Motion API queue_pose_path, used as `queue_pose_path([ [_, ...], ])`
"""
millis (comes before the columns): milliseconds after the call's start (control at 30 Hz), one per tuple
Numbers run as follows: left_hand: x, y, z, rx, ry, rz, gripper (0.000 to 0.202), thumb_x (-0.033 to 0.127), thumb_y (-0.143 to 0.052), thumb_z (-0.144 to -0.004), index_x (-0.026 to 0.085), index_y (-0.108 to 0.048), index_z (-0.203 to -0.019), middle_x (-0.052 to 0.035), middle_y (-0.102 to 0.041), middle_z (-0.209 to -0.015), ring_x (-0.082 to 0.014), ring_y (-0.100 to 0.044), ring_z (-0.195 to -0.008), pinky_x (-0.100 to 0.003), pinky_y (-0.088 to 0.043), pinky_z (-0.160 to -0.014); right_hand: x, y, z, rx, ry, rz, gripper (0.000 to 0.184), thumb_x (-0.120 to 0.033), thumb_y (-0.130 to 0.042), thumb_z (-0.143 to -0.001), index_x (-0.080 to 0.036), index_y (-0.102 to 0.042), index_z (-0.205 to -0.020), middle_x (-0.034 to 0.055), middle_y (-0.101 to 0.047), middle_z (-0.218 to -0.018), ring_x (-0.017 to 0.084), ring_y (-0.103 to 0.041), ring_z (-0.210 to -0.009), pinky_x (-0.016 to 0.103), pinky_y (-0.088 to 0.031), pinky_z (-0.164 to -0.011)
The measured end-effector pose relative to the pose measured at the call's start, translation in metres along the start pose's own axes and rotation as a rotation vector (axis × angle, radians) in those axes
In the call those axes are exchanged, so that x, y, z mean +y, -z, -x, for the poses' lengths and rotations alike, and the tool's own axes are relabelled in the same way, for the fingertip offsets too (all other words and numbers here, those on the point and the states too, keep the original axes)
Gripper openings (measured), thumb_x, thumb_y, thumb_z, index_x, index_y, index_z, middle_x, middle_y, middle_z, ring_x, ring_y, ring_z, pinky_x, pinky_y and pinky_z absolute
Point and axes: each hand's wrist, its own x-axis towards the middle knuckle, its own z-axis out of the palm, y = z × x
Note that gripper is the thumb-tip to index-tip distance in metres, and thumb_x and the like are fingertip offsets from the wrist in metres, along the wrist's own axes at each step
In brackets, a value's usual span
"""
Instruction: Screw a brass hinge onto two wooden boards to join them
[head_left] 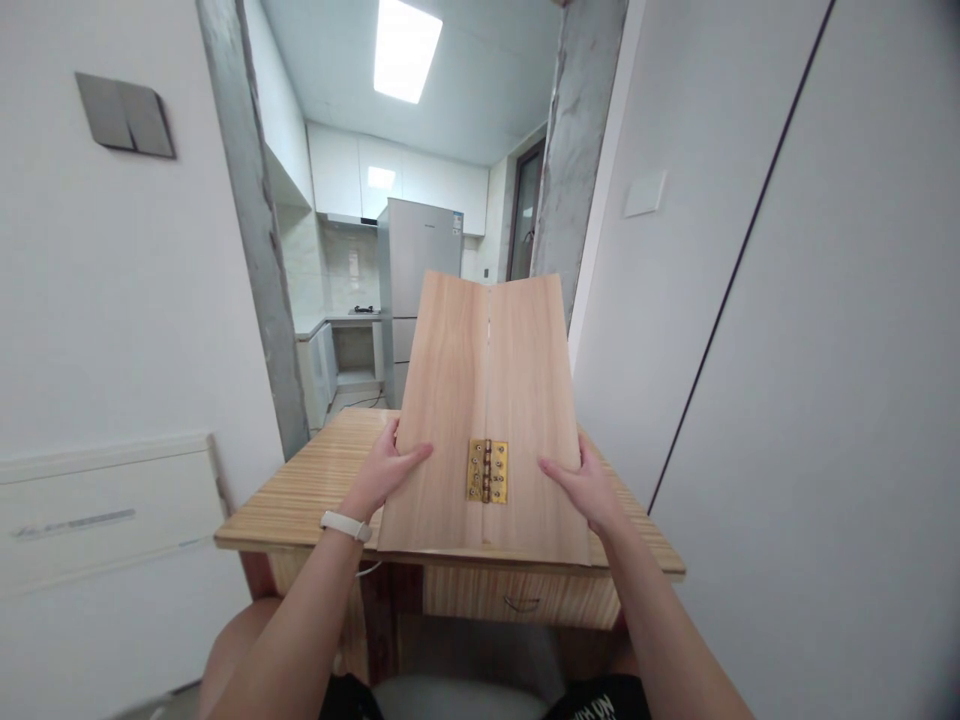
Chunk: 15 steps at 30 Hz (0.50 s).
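Observation:
Two wooden boards stand side by side, joined by a brass-coloured hinge [487, 471] near their lower end. My left hand [385, 467] grips the outer edge of the left board [448, 390], thumb on its face and fingers behind. On the other side my right hand [589, 484] holds the right board [529, 390] the same way. The boards meet at a slight angle along a narrow seam. Their lower end is at the table's near edge, and the upper end is tilted up. Several screws show in the hinge.
Underneath is a wood-grain table [322, 475] with a drawer [517, 597] at its front. Beyond a doorway stand a grey fridge [424, 255] and white kitchen cabinets [337, 170]. White walls flank both sides, with a grey switch [124, 115] on the left.

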Motion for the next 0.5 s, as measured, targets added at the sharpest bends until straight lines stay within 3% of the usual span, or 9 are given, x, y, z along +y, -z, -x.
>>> queue_pose_path([
  [200, 0.019, -0.030, 0.010, 0.182, -0.202, -0.319, 0.043, 0.033, -0.075, -0.084, 0.022, -0.052, -0.119, -0.0085, -0.071, -0.117, -0.0266, -0.069, -0.108, -0.036, -0.055, -0.090, -0.019, -0.026, 0.010, 0.154, 0.083, 0.350, 0.046, -0.046, -0.072, -0.082, -0.022, -0.054, -0.116, 0.0121, -0.071, -0.114, 0.030, -0.068, -0.101, 0.040, -0.054, -0.086],
  [333, 0.026, -0.060, 0.022, 0.290, -0.182, -0.492, 0.039, 0.034, -0.068, -0.090, 0.024, -0.050, -0.123, -0.0092, -0.072, -0.110, -0.0296, -0.071, -0.096, -0.035, -0.052, -0.078, -0.029, -0.057, 0.025, 0.247, 0.027, 0.611, 0.034, -0.045, -0.060, -0.091, -0.021, -0.050, -0.113, 0.0093, -0.069, -0.090, 0.029, -0.066, -0.084, 0.034, -0.045, -0.068],
  [500, 0.030, -0.079, 0.032, 0.281, -0.150, -0.509, 0.040, 0.039, -0.061, -0.095, 0.025, -0.050, -0.130, -0.0105, -0.073, -0.101, -0.0329, -0.071, -0.090, -0.035, -0.048, -0.074, -0.035, -0.084, 0.035, 0.301, 0.034, 0.734, 0.029, -0.041, -0.050, -0.097, -0.019, -0.049, -0.116, 0.0063, -0.065, -0.079, 0.026, -0.063, -0.072, 0.031, -0.035, -0.061],
])
